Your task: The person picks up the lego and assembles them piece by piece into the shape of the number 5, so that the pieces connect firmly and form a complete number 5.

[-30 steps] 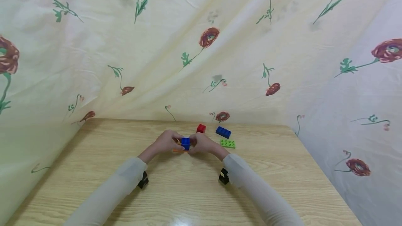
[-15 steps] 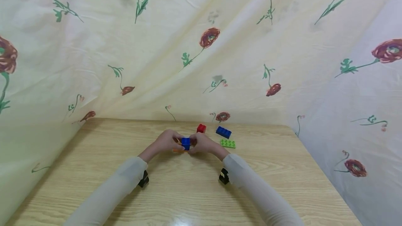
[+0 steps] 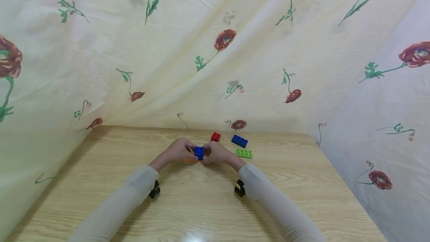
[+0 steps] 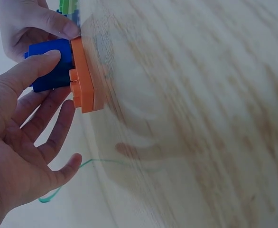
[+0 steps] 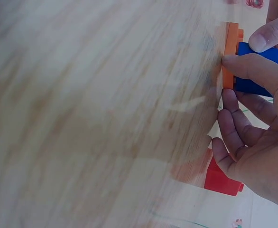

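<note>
In the head view my left hand (image 3: 177, 150) and right hand (image 3: 218, 153) meet over the far middle of the wooden table. Between them a small blue toy building brick (image 3: 199, 153) sits on a thin orange building plate (image 4: 84, 83), studs showing beside it in the left wrist view. My left thumb presses one side of the blue brick, with fingers behind it. In the right wrist view my right thumb and fingers pinch the edges of the orange plate (image 5: 230, 45); part of the blue brick (image 5: 253, 85) is behind that thumb. The plate lies at the tabletop.
Just beyond my right hand stands a red brick (image 3: 215, 136). To its right lie a longer blue brick (image 3: 239, 141) and a light green studded plate (image 3: 244, 154). A flowered cloth (image 3: 161, 66) hangs behind and beside the table (image 3: 195, 204).
</note>
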{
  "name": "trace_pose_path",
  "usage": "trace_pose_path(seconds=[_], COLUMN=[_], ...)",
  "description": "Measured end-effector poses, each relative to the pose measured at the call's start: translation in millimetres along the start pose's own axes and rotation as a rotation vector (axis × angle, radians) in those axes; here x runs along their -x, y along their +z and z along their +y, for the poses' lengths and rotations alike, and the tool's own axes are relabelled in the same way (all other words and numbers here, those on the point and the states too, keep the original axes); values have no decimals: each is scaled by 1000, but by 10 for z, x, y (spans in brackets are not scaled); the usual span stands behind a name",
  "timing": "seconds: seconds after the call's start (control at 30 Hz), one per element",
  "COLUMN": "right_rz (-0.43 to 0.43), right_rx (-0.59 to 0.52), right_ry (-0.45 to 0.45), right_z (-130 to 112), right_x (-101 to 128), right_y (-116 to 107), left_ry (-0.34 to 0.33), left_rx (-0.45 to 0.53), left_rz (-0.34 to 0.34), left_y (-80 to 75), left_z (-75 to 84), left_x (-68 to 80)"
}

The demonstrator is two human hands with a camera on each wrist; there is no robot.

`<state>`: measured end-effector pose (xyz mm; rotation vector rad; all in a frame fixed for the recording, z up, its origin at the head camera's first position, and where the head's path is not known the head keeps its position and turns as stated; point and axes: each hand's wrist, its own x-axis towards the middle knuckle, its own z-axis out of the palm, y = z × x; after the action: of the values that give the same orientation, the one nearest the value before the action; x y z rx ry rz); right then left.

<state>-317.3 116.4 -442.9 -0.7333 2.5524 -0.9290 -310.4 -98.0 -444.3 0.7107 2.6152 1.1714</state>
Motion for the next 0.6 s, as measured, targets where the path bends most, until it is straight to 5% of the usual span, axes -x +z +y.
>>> trace_pose_path(seconds=[0.6], right_rz=[5], right_rx=[43], right_ry=[0], right_z=[6], right_x=[-32], right_y=[-1], left_ry=[31], left_rx=[20], left_rz=[-26], left_y=[-20], left_z=[-4], left_x=[-2])
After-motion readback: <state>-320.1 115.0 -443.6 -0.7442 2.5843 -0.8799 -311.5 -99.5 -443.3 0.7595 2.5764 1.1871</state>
